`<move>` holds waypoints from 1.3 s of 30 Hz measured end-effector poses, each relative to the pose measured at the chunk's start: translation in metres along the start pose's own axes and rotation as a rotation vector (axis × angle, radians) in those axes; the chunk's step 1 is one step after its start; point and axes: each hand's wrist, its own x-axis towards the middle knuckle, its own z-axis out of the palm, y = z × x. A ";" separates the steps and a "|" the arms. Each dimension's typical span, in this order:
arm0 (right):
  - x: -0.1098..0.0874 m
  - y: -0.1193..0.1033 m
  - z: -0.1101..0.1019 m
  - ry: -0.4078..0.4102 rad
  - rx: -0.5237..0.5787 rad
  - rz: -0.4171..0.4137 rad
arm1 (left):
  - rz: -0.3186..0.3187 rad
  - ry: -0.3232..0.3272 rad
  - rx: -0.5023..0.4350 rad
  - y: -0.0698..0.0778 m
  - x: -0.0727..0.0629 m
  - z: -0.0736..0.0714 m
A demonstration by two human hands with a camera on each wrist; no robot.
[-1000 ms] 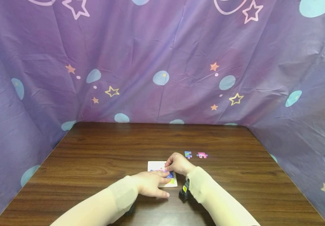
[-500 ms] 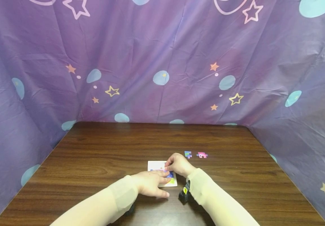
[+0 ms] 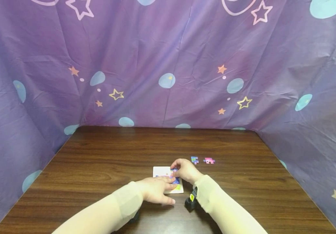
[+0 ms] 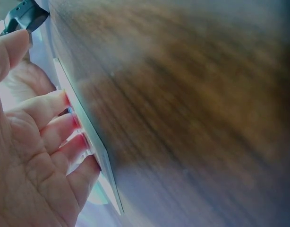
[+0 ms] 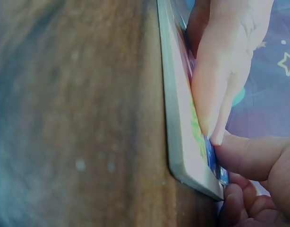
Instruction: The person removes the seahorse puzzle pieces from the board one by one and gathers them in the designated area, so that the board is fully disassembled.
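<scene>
A small white-bordered puzzle board (image 3: 159, 170) lies on the table in the head view, with coloured pieces in it. My left hand (image 3: 155, 190) rests across it from the left, its straight fingers pressing on the pieces; the left wrist view shows those fingertips (image 4: 90, 163) on the board. At the board's upper right corner, my right hand (image 3: 186, 170) pinches a blue puzzle piece (image 3: 174, 169) between thumb and fingers. In the right wrist view, the thumb (image 5: 249, 153) lies close to a blue part, and the left fingers hide much of the picture.
Two loose puzzle pieces, one blue-green (image 3: 194, 159) and one pink (image 3: 209, 161), lie beyond my right hand. A brown wooden table (image 3: 112, 143) reaches back to a purple curtain (image 3: 144, 55) with stars. A black wrist camera (image 3: 190, 202) hangs under the right sleeve.
My right index finger has shifted slightly, and the blue piece shows between the fingertips. The left hand and the loose pieces stay where they were.
</scene>
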 end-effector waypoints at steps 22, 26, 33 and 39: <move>0.005 0.001 0.002 -0.004 0.083 0.107 | 0.003 0.002 -0.008 0.000 -0.001 0.000; 0.005 0.001 0.002 -0.005 0.073 0.104 | 0.002 0.001 -0.009 -0.001 -0.001 0.000; 0.005 0.002 -0.004 -0.005 0.077 0.152 | 0.003 -0.003 -0.007 0.001 -0.001 -0.001; 0.006 0.002 -0.008 -0.013 0.121 0.198 | -0.003 -0.008 -0.015 0.002 -0.001 -0.002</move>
